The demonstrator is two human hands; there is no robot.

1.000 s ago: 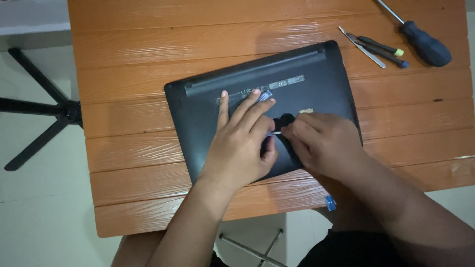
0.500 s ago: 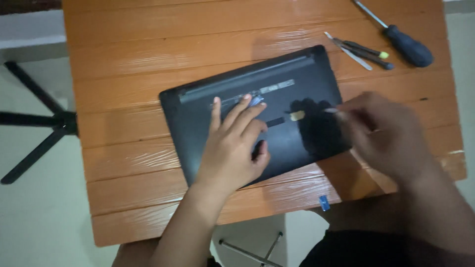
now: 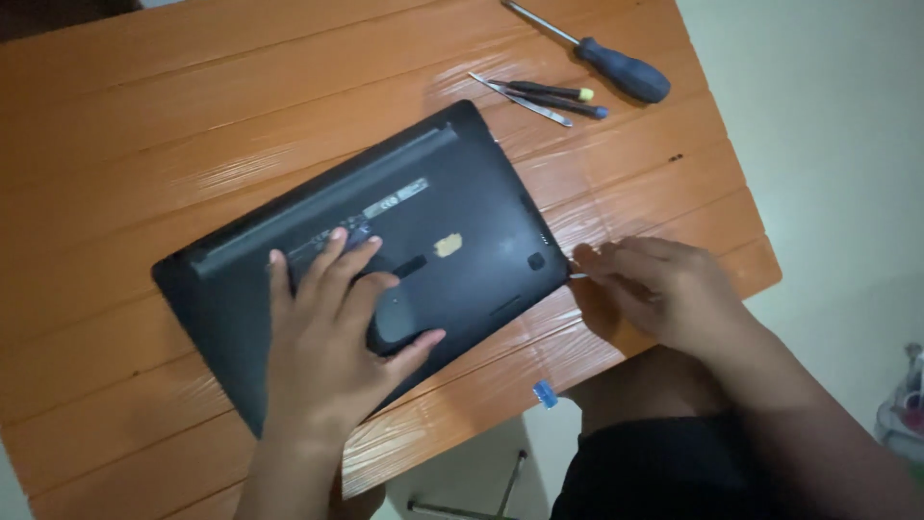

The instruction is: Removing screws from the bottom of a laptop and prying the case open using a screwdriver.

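A black laptop (image 3: 462,207) lies upside down on an orange slatted wooden table (image 3: 144,125). My left hand (image 3: 332,337) rests flat on its bottom panel, fingers spread, near a label and a dark oval patch. To the laptop's right, my right hand (image 3: 664,289) rests on the table close to the corner. Its fingers pinch a small thin pale-tipped object (image 3: 577,276) that points at the laptop's edge. I cannot tell what that object is.
A large screwdriver with a dark blue handle (image 3: 616,67) lies at the table's far right. Two small precision screwdrivers (image 3: 553,94) and metal tweezers (image 3: 525,101) lie beside it. A small blue piece (image 3: 545,393) sits at the near table edge. Pale floor lies to the right.
My right hand has moved off the laptop's bottom panel to the table at its right side, still pinching the small object. My left hand stays flat on the laptop. The view has shifted.
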